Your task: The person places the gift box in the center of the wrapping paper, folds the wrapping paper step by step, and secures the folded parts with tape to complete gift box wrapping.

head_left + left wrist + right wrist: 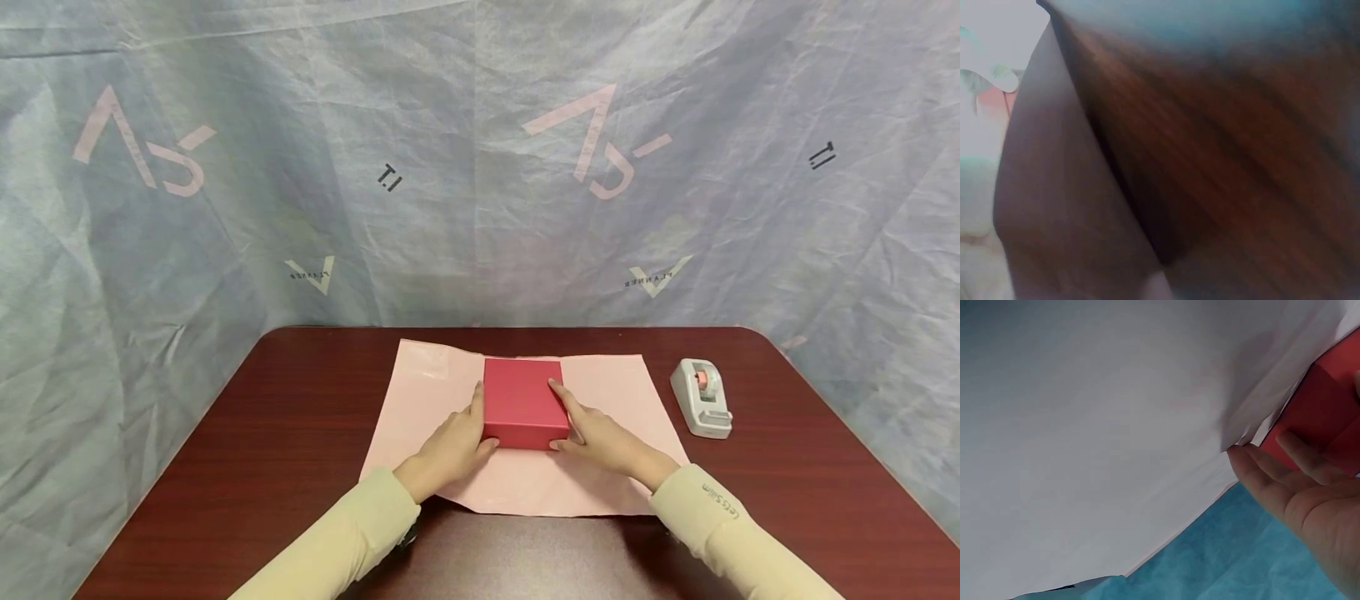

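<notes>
A closed red box point(525, 392) lies flat on a sheet of pink paper point(600, 483) in the head view. My left hand point(453, 442) holds its left side, one finger stretched along the edge and the thumb by the front corner. On the other side my right hand point(603, 437) grips the box, a fingertip at the top right edge and the thumb low at the front. In the right wrist view, the fingers of that hand point(1310, 494) lie against the red box point(1307, 412) and touch the paper point(1116, 456). The left wrist view is dark and blurred; no hold shows there.
A white tape dispenser point(703, 400) with a small roll stands right of the paper on the dark red-brown wooden table point(300, 417). A grey-blue printed cloth point(450, 167) hangs behind the table and along both sides.
</notes>
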The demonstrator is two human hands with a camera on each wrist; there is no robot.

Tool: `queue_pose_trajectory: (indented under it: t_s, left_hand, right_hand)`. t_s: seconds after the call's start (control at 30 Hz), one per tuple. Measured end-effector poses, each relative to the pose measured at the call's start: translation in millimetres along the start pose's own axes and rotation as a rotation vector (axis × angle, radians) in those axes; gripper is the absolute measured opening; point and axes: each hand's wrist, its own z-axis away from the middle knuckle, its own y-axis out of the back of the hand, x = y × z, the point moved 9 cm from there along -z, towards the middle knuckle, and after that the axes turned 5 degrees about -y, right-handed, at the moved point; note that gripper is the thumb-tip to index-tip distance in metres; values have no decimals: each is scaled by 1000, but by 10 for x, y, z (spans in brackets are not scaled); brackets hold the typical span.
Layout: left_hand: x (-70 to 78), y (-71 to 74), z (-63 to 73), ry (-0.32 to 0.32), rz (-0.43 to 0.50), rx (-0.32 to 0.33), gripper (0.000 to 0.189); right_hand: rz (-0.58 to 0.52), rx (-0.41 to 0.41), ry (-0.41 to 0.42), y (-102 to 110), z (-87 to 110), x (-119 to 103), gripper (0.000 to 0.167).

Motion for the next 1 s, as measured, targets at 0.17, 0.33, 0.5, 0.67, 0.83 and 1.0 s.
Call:
queue_pose_trajectory:
  t_s: [0.17,0.33,0.5,0.67,0.83,1.0]
  left_hand:
    - [18,3,-5,-6,12,15,85]
    - [24,3,-8,4,16,22,85]
    - [9,-3,1,13,5,16,85]
    - [-8,19,25,25,14,5,83]
    - [22,85,32,4,-25,25,79]
    - [69,96,20,-57,-104,20,72]
  right_hand:
    - [-9,2,20,17,11,12,85]
    - [-9,0,30,23,17,13,85]
    - [-28,-18,26,8,19,20,87]
    - [-71,-26,48,44,45,16,88]
    - [-91,-9,70,163,112,51,78]
    - [-16,47,22,297,201,219,63]
